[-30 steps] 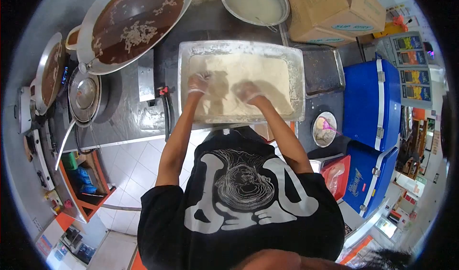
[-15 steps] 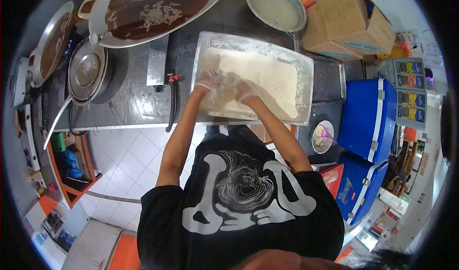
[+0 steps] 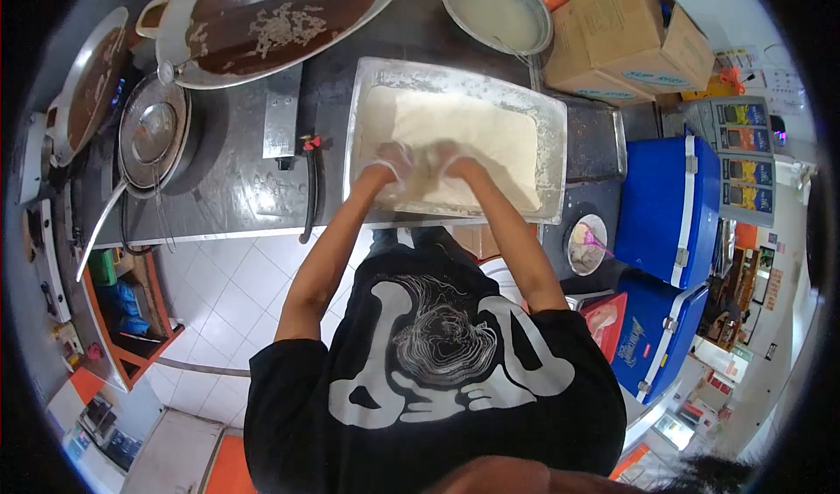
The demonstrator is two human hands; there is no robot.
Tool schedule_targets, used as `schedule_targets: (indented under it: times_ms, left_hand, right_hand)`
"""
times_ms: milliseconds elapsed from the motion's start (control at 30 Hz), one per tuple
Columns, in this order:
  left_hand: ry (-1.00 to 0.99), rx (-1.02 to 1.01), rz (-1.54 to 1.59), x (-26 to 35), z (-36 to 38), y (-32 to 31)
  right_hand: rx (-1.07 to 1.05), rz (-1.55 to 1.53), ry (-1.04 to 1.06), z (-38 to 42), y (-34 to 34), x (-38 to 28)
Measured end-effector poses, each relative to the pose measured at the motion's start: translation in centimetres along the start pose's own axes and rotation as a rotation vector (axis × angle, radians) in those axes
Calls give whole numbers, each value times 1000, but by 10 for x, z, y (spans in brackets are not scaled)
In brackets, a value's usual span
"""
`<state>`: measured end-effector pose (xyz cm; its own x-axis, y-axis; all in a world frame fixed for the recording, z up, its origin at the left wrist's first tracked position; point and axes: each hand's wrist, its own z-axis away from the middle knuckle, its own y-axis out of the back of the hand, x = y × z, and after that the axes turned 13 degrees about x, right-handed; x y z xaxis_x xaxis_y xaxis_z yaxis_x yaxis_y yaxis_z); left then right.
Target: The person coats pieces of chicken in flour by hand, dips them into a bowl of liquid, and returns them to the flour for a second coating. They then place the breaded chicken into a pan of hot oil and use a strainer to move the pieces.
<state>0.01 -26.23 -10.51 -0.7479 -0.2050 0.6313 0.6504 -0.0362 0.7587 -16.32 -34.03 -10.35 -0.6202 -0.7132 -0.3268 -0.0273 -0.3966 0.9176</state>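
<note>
A deep rectangular metal tray [image 3: 549, 157] holds a bed of pale flour-like powder [image 3: 481, 122]. Both of my hands are inside it, near its front left, in clear plastic gloves. My left hand [image 3: 396, 159] and my right hand [image 3: 447, 156] are close together, with a pale smeared patch between them. Motion blurs the fingers of both, so their grip and anything held cannot be made out. Powder lies around and under both hands.
Large pans of dark oil [image 3: 262, 56] with floating bits sit at the back left. Strainers [image 3: 153, 131] rest on a pot nearby. Behind the tray stand a bowl of cloudy liquid [image 3: 499, 11] and a cardboard box [image 3: 626, 39]. Blue coolers [image 3: 665, 210] and a small bowl [image 3: 587, 245] are at right.
My left hand has moved slightly right and down, closer to my right hand. Both hands are more blurred now. The whole view has shifted slightly.
</note>
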Motion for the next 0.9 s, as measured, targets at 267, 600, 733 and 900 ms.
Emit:
schedule_targets:
  times_ms: [267,600,733,900]
  left_hand:
    - [-284,-94,-253,21,17,-60]
    - [-439,-123,-300,9,-5,-72]
    - [-295,-247,-326,69,-2,17]
    - [-374,-235,-438,80,-18,17]
  right_hand:
    - [223,-190,-259,42,26,54]
    - [394,-556,-591,81,-12,122]
    - [434,-397,-550,82,-21,142]
    - [392,-214,-511,97,72,69]
